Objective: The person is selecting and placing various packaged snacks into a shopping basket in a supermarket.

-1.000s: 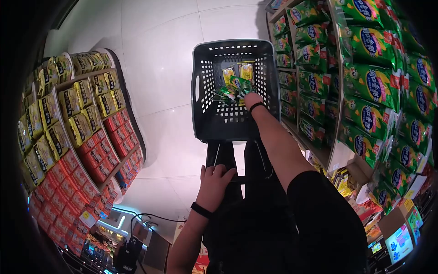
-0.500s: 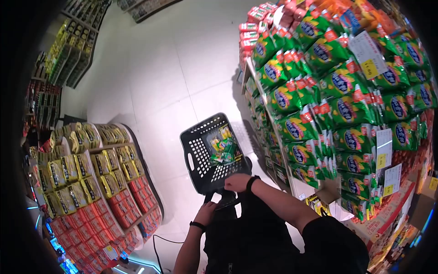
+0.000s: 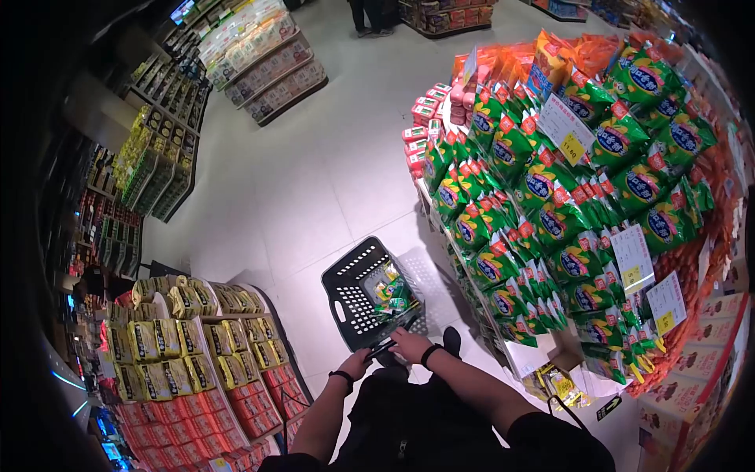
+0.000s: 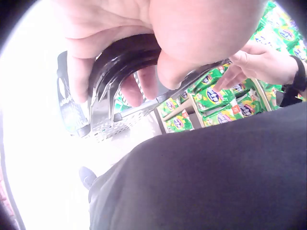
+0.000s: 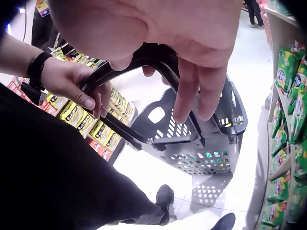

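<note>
In the head view a dark perforated shopping basket (image 3: 363,333) stands low in front of my body, with several green and yellow snack packets (image 3: 391,296) inside. A black pull handle (image 5: 122,129) rises from it toward me. My left hand (image 3: 355,364) grips this handle, its fingers curled round the bar in the left wrist view. On the same handle, farther right, is my right hand (image 3: 410,344); the right wrist view shows its thumb on one side of the bar and its fingers draped over the other.
Green snack bags (image 3: 543,185) with price cards crowd a tall display close on the right. To the left stands a shelf of yellow packs (image 3: 163,338) above red ones (image 3: 189,421). Pale tiled floor (image 3: 314,181) runs ahead between them, with another person's legs (image 3: 366,14) far off.
My right hand has left the inside of the basket and come back to the handle beside my left hand. The head view has tilted up, showing more aisle ahead and the basket lower.
</note>
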Motion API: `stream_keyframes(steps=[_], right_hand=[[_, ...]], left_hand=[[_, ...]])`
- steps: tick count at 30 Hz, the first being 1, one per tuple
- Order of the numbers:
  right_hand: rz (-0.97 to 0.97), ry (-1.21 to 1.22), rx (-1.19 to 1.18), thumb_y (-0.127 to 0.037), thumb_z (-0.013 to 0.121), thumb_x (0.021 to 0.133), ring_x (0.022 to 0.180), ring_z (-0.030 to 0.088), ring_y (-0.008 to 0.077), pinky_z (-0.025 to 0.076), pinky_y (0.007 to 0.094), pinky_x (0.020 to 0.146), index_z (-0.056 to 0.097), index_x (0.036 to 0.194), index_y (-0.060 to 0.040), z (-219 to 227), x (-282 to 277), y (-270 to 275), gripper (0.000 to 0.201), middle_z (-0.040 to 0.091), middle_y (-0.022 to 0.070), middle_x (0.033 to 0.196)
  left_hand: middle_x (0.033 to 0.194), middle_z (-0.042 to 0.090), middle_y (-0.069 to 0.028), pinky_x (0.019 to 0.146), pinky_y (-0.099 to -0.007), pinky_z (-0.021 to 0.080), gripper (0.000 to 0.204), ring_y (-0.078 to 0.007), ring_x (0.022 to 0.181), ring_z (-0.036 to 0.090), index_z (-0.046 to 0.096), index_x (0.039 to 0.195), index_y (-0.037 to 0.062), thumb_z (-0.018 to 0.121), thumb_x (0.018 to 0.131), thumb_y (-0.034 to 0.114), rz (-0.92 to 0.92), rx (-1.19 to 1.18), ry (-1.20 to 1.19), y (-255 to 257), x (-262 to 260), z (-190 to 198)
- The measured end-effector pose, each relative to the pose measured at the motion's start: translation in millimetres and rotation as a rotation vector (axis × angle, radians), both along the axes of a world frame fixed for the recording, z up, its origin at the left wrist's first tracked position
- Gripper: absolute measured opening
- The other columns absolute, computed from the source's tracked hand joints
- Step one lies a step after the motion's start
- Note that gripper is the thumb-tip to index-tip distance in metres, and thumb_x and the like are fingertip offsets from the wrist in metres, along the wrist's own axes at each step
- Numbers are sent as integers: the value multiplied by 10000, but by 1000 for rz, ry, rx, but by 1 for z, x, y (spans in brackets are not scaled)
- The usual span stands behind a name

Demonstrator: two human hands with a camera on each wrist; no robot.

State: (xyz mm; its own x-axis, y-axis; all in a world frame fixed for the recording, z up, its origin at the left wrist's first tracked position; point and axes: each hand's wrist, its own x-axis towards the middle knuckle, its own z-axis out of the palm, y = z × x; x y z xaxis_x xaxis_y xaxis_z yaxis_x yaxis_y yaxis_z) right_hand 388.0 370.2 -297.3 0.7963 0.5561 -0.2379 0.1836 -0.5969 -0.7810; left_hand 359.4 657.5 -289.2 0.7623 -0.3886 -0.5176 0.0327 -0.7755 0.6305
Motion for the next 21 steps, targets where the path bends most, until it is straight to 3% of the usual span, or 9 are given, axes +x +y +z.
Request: stream_keyframes(steps=[2,10,13,16,17,19,20,21], right_hand=[[49,16,-126,-452,593,1098,1124,722,409,582,580,899,542,1402,-104,11,22,22,465,591,149,1379],[-131,65,-165,-459,551,1120,1246,682,436,562,580,1015,524,1449,-107,34,109,94,483,559,167,1494],[-193,113,-239,-488,551,1114,1275,668,445,552,581,1037,509,1465,-114,44,149,130,514,547,186,1516],[-334,46,-322,-495,578,1106,1240,677,456,567,580,1009,552,1449,-150,53,187,163,487,537,167,1537],[-377,32,-397,-490,582,1104,1236,679,461,571,581,1006,561,1455,-168,59,198,175,477,525,163,1560],[-455,-14,-506,-472,600,1096,1225,687,464,585,586,998,603,1463,-229,71,215,197,440,470,148,1642],[-486,-52,-510,-464,603,1095,1218,690,450,585,568,1005,626,1446,-208,75,226,207,435,474,155,1643],[-497,-73,-471,-463,600,1097,1216,690,446,581,560,1011,634,1438,-200,69,239,215,432,502,162,1612]], left_hand=[[1208,706,-229,1031,-504,548,292,-447,1198,668,685,1287,56,727,1016,157,-16,40,-21,30,21,-13],[1206,678,-222,1007,-528,562,337,-462,1163,672,679,1319,97,745,992,150,-135,108,-49,95,151,-7],[1208,671,-219,1013,-533,564,355,-449,1163,676,686,1328,115,753,981,147,-146,75,-171,127,202,-3],[1288,625,-223,1011,-566,567,449,-486,1162,656,673,1341,119,807,914,93,-76,44,-283,147,251,-6],[1355,576,-247,1023,-580,554,536,-510,1181,626,616,1374,77,831,883,75,10,75,-315,150,262,-5],[1377,532,-301,1050,-578,534,456,-531,1218,575,540,1348,-1,724,935,56,114,72,-428,154,274,-4],[1398,518,-319,1054,-584,527,429,-539,1241,561,539,1348,-14,673,943,29,173,79,-488,155,283,-8],[1447,473,-365,1085,-592,508,476,-557,1282,542,517,1392,-29,645,938,35,189,48,-403,158,288,4]])
